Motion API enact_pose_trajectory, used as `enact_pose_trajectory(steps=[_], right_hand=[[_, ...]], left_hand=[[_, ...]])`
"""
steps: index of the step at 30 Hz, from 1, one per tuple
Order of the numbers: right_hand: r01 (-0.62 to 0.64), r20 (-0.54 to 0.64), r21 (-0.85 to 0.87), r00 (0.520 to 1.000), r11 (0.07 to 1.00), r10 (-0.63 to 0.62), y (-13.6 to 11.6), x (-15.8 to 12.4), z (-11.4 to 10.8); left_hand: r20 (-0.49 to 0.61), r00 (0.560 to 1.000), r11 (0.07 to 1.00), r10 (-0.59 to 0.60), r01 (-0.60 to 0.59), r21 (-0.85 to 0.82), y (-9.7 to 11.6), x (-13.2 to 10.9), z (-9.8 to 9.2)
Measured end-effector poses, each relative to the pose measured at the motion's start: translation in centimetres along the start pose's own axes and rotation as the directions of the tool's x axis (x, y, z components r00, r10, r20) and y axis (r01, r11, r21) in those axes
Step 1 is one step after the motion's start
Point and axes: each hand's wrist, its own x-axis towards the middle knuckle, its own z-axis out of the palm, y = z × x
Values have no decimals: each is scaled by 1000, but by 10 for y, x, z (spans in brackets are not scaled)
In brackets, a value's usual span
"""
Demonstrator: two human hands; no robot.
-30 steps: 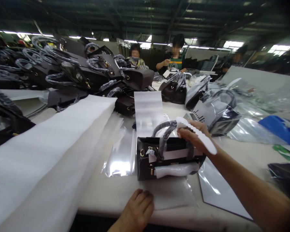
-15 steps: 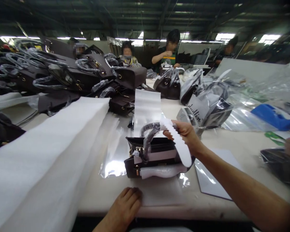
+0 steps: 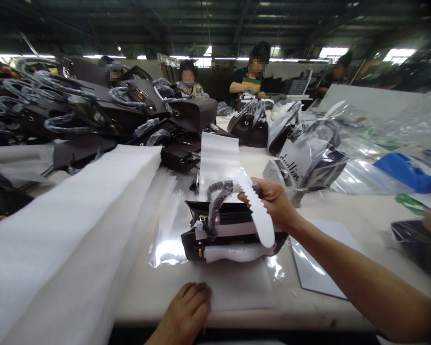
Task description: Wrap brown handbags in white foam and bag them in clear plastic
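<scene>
Clear plastic film [image 3: 237, 282] at the near edge of the worktop [image 3: 147, 287] lies under the left hand [image 3: 187, 311], which is flat, palm down, gripping nothing. Just beyond, the right hand [image 3: 273, 203] is closed around the wrapped handles of a dark handbag [image 3: 226, 230] standing on the film, together with a scalloped white foam strip [image 3: 260, 218]. Behind, a bagged card [image 3: 292, 163] reads "dudlin", its end hidden. Farther off, piled handbags [image 3: 122, 115] blur.
</scene>
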Motion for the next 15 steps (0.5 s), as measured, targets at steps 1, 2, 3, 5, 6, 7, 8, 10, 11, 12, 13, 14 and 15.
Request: enact_pose_trajectory(steps=[1,2,3,5,6,7,8,10,11,12,13,14,15], right_hand=[[1,14,0,1000,1000,-1,2,2,1],[2,18,-2,1000,1000,-2,3,3,1],[2,17,-6,1000,1000,-1,5,4,2],[1,9,-17,1000,1000,-1,7,6,2],[0,9,-19,1000,1000,1,8,6,1],[-2,12,-18,1000,1000,2,8,6,1],[-4,16,-16,1000,1000,5,8,6,1],[-6,26,-10,1000,1000,6,9,5,1],[-6,28,-8,1000,1000,7,9,5,1],[-6,27,-8,1000,1000,6,9,5,1],[-5,27,-7,1000,1000,6,9,5,2],[-4,28,-4,1000,1000,4,9,6,2],[-2,28,0,1000,1000,2,9,6,2]], left_hand=[[-7,1000,1000,-8,8,-3,0,-1,0],[-15,1000,1000,-12,12,-4,-1,-1,1],[-20,1000,1000,-11,11,1,-1,-2,2],[-37,999,1000,8,-7,29,-3,-3,3],[-50,999,999,21,-18,47,-4,-4,4],[-66,997,998,37,-33,62,-5,-4,6],[-83,995,997,47,-41,72,-6,-5,8],[-129,990,996,49,-39,79,-7,-7,14],[-154,987,997,41,-29,76,-8,-8,17],[-179,983,997,33,-20,74,-8,-9,20],[-203,979,997,24,-10,71,-9,-10,23],[-224,974,997,16,0,72,-9,-11,25],[-232,972,997,19,-1,75,-9,-11,26]])
